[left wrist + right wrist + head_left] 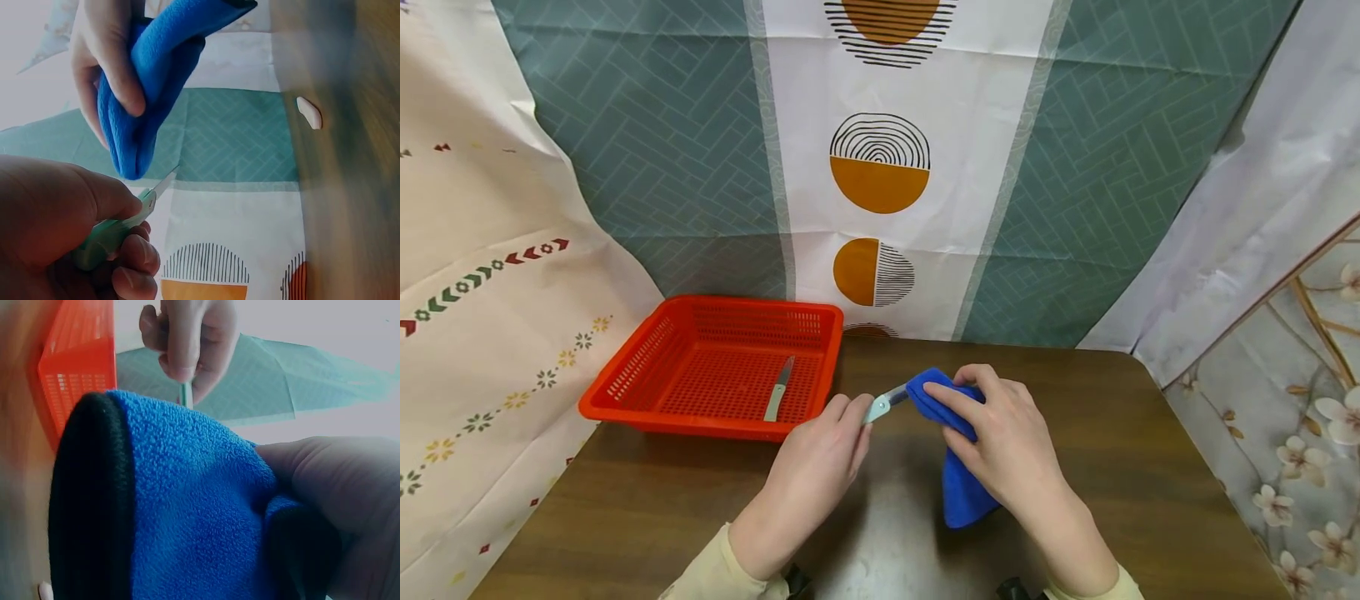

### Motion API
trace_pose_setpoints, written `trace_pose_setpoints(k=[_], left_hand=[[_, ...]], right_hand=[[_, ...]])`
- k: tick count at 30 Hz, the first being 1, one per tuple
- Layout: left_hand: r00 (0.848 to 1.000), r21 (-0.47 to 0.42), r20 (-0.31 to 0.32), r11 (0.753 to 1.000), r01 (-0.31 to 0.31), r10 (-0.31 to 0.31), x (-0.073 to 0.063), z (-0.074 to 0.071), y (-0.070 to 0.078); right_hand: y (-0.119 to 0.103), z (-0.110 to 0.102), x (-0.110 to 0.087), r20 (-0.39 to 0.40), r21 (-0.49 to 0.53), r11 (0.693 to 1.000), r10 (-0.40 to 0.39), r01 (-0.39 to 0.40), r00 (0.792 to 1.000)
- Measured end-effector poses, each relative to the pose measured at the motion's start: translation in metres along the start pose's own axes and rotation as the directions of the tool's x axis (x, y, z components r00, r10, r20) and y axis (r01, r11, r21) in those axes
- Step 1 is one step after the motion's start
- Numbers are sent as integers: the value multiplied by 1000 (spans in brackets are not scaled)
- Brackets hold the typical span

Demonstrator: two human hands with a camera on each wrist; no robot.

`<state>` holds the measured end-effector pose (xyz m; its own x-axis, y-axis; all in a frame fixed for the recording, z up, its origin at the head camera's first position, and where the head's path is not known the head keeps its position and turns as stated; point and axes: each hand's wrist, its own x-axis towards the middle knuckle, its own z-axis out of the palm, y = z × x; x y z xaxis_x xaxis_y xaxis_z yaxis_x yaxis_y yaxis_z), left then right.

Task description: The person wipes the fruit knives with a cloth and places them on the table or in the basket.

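My left hand (820,467) grips the pale green handle of a small folding knife (877,407), its blade pointing up and right. In the left wrist view the knife's blade (165,184) shows bare just below the cloth. My right hand (1000,433) pinches a folded blue cloth (964,492) between thumb and fingers. One fold of it overlaps the blade tip in the head view, while the rest hangs down. Dark edging of the cloth (187,500) shows in the right wrist view. A second knife (778,390) with a pale green handle lies in the red basket (700,423), blade away from me.
The red basket stands at the left rear of the brown wooden table (1120,467), beside my left hand. Patterned cloth hangings (700,167) rise behind the table and at both sides. A small pale object (309,113) appears against the tabletop in the left wrist view.
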<state>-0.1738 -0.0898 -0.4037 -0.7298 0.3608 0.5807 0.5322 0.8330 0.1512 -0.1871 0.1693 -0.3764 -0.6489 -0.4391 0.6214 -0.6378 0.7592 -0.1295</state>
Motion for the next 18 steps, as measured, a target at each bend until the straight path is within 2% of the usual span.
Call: trace_pose_setpoints(k=[6,18], left_hand=[[1000,-19,16,1000,16,-16,0,-5,3],[1000,-21,11,1000,0,0,0,-12,6]], right_hand=[[-12,6,7,-8,-11,999,-36,36,999],[-23,13,13,7,-19,998,-57,57,998]])
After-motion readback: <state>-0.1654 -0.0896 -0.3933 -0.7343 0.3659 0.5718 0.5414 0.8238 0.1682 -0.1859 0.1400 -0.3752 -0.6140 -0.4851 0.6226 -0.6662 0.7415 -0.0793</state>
